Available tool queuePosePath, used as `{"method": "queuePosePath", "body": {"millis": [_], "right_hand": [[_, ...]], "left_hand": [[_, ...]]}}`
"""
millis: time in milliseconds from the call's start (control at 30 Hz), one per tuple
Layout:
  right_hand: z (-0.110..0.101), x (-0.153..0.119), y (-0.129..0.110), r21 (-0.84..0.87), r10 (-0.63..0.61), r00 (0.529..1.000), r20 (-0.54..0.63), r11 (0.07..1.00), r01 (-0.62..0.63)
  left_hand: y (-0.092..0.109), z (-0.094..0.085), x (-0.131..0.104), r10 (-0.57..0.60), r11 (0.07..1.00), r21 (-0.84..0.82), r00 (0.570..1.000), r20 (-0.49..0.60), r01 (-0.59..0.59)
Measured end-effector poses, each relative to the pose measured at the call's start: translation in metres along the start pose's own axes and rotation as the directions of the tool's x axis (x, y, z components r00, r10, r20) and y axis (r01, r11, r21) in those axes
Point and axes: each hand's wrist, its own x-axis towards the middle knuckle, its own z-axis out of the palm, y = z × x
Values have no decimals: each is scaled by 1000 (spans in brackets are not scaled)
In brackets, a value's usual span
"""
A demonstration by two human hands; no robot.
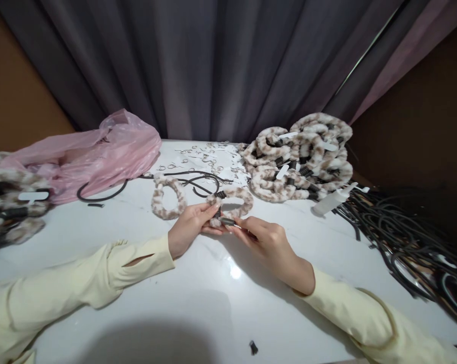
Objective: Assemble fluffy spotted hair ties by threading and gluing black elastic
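Note:
A brown-and-white fluffy ring [245, 199] with black bands is held over the middle of the table. My left hand [192, 222] grips its near left side, thumb on top and fingers beneath. In my right hand [268, 242], thumb and fingers pinch at a short dark piece [227, 221] at the ring's lower edge; how that piece joins the ring is partly hidden. Another fluffy ring [157, 205] lies on the table just left of the held one, close behind my left hand.
Similar fluffy rings are heaped at the back right [274, 184] and far left [23, 184]. There are also a pink plastic bag [133, 136], black cords [387, 237], a white bottle [329, 202], metal hooks [213, 164] and a small black piece [253, 347] near the front edge.

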Motion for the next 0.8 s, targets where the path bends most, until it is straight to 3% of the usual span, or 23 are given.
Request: {"method": "queuePosePath", "body": {"millis": [200,300,400,500,600,800], "right_hand": [[-2,1,-2,-324,-152,985,83,930,171],[-5,4,-5,-416,-228,965,129,871,261],[-6,8,-6,-453,-223,958,179,846,282],[-6,13,-6,-379,-100,976,194,910,169],[-5,16,-5,-150,72,983,171,988,-46],[-1,19,-8,161,288,946,145,937,-310]], "left_hand": [[-3,2,1,-9,1000,2,997,-75,9],[-3,4,1,-8,1000,3,996,-87,8],[-3,5,0,10,1000,20,995,-101,-8],[-2,6,0,13,1000,15,992,-126,-11],[-1,6,2,1,1000,0,987,-161,-1],[-3,5,5,20,999,-23,989,-147,-23]]}}
